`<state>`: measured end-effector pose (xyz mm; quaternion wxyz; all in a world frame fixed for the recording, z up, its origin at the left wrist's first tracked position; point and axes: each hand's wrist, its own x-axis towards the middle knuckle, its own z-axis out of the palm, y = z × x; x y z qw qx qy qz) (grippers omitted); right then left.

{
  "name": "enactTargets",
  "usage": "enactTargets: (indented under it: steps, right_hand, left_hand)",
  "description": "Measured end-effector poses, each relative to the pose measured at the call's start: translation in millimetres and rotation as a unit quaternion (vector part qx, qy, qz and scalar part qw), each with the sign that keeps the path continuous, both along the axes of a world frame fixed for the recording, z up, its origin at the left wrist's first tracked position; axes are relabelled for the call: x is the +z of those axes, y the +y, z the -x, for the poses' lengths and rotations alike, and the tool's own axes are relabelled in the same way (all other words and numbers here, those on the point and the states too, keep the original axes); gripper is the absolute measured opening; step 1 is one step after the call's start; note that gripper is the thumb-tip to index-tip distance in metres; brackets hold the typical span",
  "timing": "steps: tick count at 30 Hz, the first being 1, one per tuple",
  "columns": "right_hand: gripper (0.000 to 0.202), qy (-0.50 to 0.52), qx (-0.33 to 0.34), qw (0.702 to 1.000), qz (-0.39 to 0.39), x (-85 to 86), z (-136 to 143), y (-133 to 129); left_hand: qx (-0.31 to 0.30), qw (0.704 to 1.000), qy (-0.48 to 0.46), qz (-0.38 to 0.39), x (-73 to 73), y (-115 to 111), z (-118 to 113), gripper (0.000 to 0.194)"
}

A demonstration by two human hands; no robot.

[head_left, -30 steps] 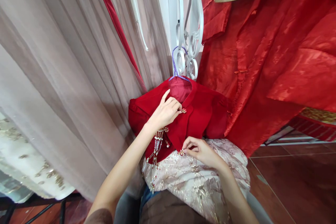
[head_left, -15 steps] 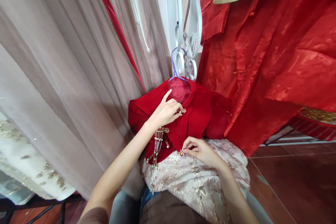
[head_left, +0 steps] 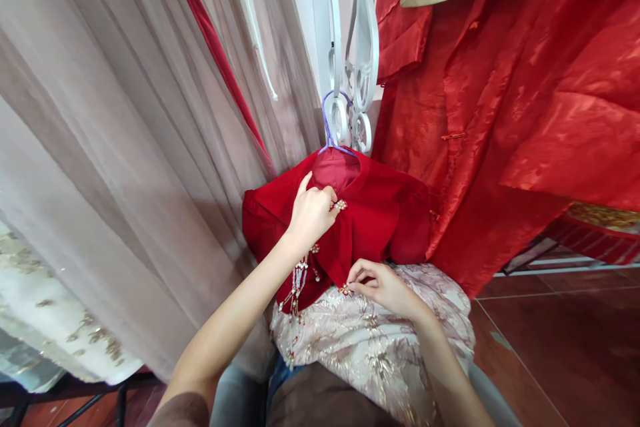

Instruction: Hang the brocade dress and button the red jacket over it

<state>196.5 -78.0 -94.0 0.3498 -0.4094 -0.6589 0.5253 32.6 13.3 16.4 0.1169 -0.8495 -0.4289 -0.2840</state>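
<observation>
A red velvet garment point(head_left: 373, 213) hangs on a purple hanger point(head_left: 327, 123), its lower part over a pale floral cloth point(head_left: 370, 340) on my lap. My left hand point(head_left: 315, 210) pinches a beaded flower ornament point(head_left: 341, 205) at the collar, its index finger pointing up. Below that wrist, a beaded tassel point(head_left: 299, 280) dangles against the velvet. My right hand point(head_left: 375, 283) has its fingertips closed on a small beaded ornament point(head_left: 345, 289) at the garment's lower edge.
Greyish-pink sheer fabric point(head_left: 125, 147) drapes down the left. Large red satin garments point(head_left: 500, 120) hang at the right. A white scrolled metal frame point(head_left: 367, 67) stands behind the hanger. Red-brown floor tiles point(head_left: 550, 340) show at the lower right.
My left hand has moved slightly left and up, its fingers now closed at the collar ornament, which has shifted the same way. My right hand has barely moved.
</observation>
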Motion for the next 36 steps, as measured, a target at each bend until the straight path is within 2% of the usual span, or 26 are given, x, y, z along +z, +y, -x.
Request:
enactTargets:
  steps: [3, 6, 8, 13, 17, 22, 26, 29, 31, 34, 36]
  right_hand:
    - [0.025, 0.003, -0.002, 1.0, 0.002, 1.8, -1, -1]
    - [0.027, 0.007, -0.002, 1.0, -0.002, 1.8, -2, -1]
    - [0.029, 0.009, -0.001, 1.0, -0.003, 0.5, -2, 0]
    - [0.027, 0.009, 0.007, 1.0, -0.002, -2.9, 0, 0]
    - [0.027, 0.009, 0.004, 1.0, -0.002, -1.9, 1, 0]
    - [0.027, 0.006, 0.001, 1.0, 0.002, -1.7, 1, 0]
    - [0.026, -0.003, 0.005, 1.0, 0.005, -1.6, -1, -2]
    - [0.026, -0.016, 0.002, 1.0, -0.013, 9.1, -1, -1]
    - [0.027, 0.016, -0.031, 0.998, -0.05, 23.9, 6, 5]
    - [0.035, 0.134, -0.117, 0.977, -0.12, 50.7, 31, 18]
    - [0.047, 0.162, -0.131, 0.966, -0.152, 64.5, 53, 27]
  left_hand:
    - [0.019, 0.997, 0.061, -0.032, 1.9, -1, -5, 0.013]
    - [-0.006, 0.995, 0.093, -0.021, 5.3, -2, -6, 0.008]
    - [-0.03, 0.996, 0.082, 0.009, 8.8, -3, -4, 0.005]
    - [-0.092, 0.992, 0.015, 0.082, 19.1, -6, 3, 0.011]
    - [-0.115, 0.987, -0.001, 0.111, 23.9, -3, 7, 0.015]
    - [-0.143, 0.985, 0.017, 0.096, 26.1, 1, 9, 0.02]
    - [-0.141, 0.986, 0.076, 0.038, 27.7, 0, 10, 0.021]
    - [-0.124, 0.983, 0.133, -0.028, 24.8, -4, 13, 0.028]
    - [-0.095, 0.982, 0.147, -0.073, 18.9, -7, 16, 0.032]
    - [-0.01, 0.985, 0.099, -0.142, 5.9, -10, 21, 0.025]
    - [0.062, 0.982, 0.03, -0.175, -2.9, -12, 23, 0.02]
